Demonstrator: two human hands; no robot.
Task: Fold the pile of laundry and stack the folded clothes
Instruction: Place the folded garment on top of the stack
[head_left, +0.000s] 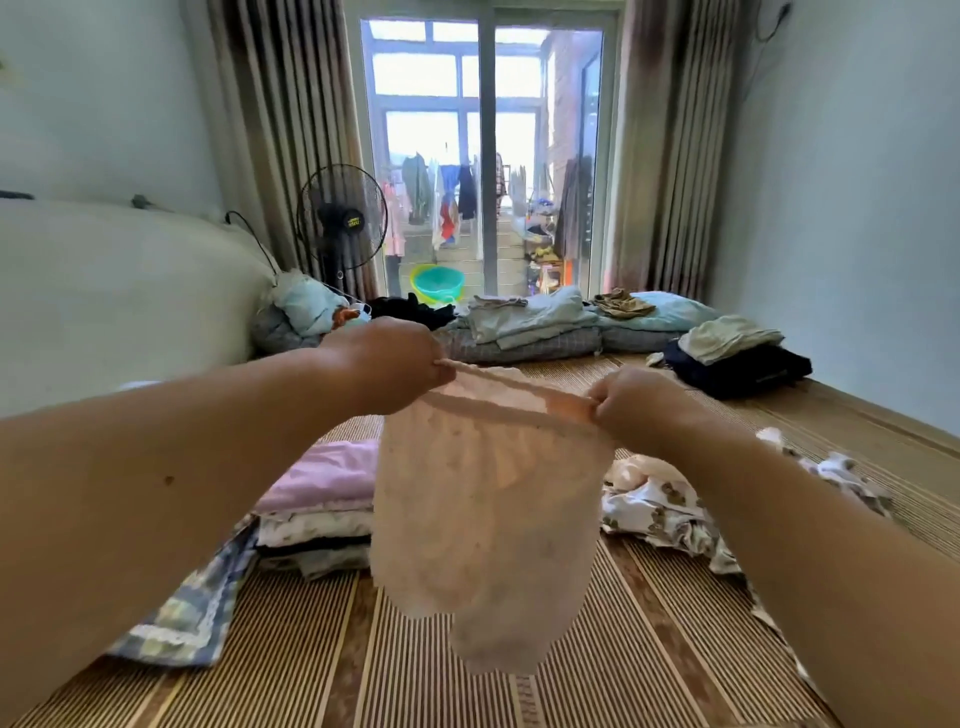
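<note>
A pale pink lacy garment (483, 525) hangs in the air above the striped mat (519, 691), stretched by its top band between both hands. The left hand (389, 364) and right hand (636, 405) each pinch one end of the band with closed fingers. A folded stack (319, 509) lies behind at left, a crumpled printed pile (660, 506) at right
</note>
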